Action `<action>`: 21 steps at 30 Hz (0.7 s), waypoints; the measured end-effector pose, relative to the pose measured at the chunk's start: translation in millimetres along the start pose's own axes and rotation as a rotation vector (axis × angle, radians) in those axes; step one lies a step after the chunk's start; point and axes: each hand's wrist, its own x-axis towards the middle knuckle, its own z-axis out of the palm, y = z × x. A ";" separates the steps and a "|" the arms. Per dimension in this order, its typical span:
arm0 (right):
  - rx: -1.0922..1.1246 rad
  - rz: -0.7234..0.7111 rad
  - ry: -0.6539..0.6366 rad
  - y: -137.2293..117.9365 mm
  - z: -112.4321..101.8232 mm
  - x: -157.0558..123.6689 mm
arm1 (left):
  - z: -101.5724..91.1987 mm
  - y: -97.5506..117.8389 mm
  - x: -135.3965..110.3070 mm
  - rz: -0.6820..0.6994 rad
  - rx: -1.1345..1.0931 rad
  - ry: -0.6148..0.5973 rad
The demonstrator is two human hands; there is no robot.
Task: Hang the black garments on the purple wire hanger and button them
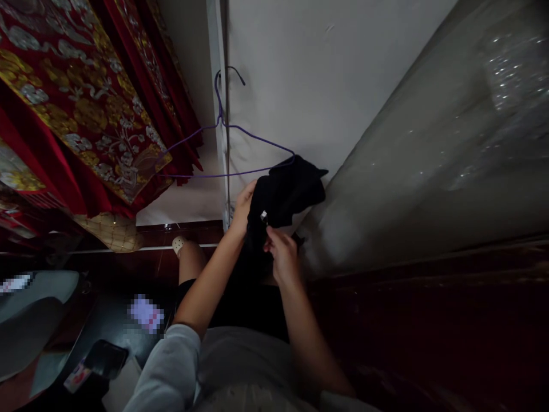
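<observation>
A black garment [285, 191] hangs bunched over the right end of a thin purple hanger [257, 135]. My left hand [243, 207] grips the garment's left side, with most of its fingers hidden behind the cloth. Just below a small whitish tag [263, 216] on the cloth, my right hand [281, 250] is closed in a pinch on the garment. Exactly what lies between those fingertips is too dark to make out. The hanger's hook rests at a pale upright post [223, 103], and its left end reaches the red embroidered clothing.
Red clothing with gold and silver embroidery [90, 109] hangs at the left. A large sheet of cloudy plastic [407, 160] leans along the right. At lower left are a dark surface with a black object [106, 359] and a grey-green chair-like shape [38, 320].
</observation>
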 end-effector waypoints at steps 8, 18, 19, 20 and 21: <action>-0.053 -0.195 -0.248 -26.5 -8.5 -6.3 | 2.9 39.7 -53.0 0.229 0.382 -0.092; -0.497 -0.154 -0.918 -92.3 35.6 -6.4 | -88.1 63.0 -67.8 -0.066 0.562 -0.413; -0.551 -0.209 -0.911 -98.9 39.6 0.5 | -100.8 61.2 -71.4 -0.158 0.617 -0.480; -0.591 -0.287 -0.875 -105.5 43.3 8.8 | -113.1 59.5 -75.3 -0.223 0.691 -0.536; -0.615 -0.387 -0.805 -111.9 46.9 18.8 | -124.8 58.3 -79.1 -0.261 0.773 -0.582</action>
